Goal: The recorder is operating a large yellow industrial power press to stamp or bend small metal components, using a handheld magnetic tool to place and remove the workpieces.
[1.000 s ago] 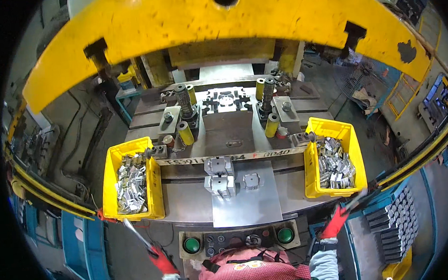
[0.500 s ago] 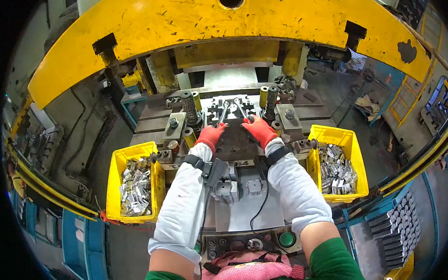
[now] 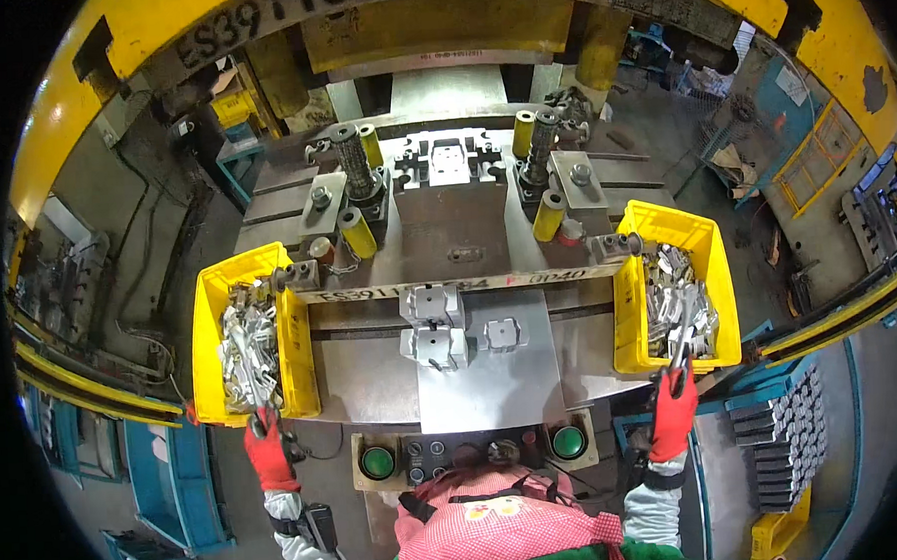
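Note:
Over the front of the left yellow bin (image 3: 297, 357), my left hand (image 3: 269, 453), in a red glove, is closed on a slim metal tong-like tool (image 3: 257, 395). Its tip lies among small bent metal parts (image 3: 247, 339). In the same kind of glove, my right hand (image 3: 673, 410) grips a second tong-like tool (image 3: 683, 338), which reaches over the metal parts (image 3: 665, 289) in the right yellow bin (image 3: 626, 322). Whether either tip holds a part is unclear. A bright metal piece (image 3: 449, 163) sits in the press die (image 3: 453, 225), away from both hands.
Grey metal blocks (image 3: 434, 348) stand on the sheet-covered front ledge (image 3: 494, 398). Guide posts (image 3: 355, 164) rise beside the die. Below the ledge, a control panel carries a left green button (image 3: 379, 463) and a right green button (image 3: 569, 442). Stacked parts (image 3: 775, 426) stand at right.
Both hands have drawn back from the die and spread outward, each with its tool, to the front of the left and right bins. The view has shifted, and the front ledge shows more fully.

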